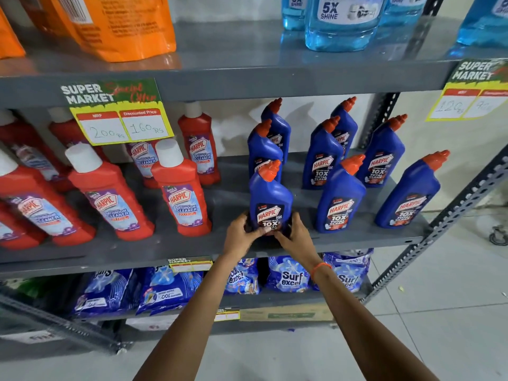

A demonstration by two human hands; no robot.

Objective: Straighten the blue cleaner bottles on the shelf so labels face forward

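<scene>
Several blue Harpic cleaner bottles with orange caps stand on the grey middle shelf (357, 237). The front-left blue bottle (270, 195) stands upright near the shelf's front edge, its label facing me. My left hand (240, 236) grips its base from the left and my right hand (295, 237) grips it from the right. Another blue bottle (341, 196) stands to its right and a third blue bottle (409, 193) sits at the far right; both show their labels. More blue bottles (323, 158) stand in the rows behind.
Red Harpic bathroom cleaner bottles (181, 191) fill the shelf's left half. A price tag (121, 125) hangs from the upper shelf, which holds orange pouches and light blue bottles (341, 23). Surf Excel packs (291, 276) lie on the shelf below. A perforated upright (453, 215) bounds the right.
</scene>
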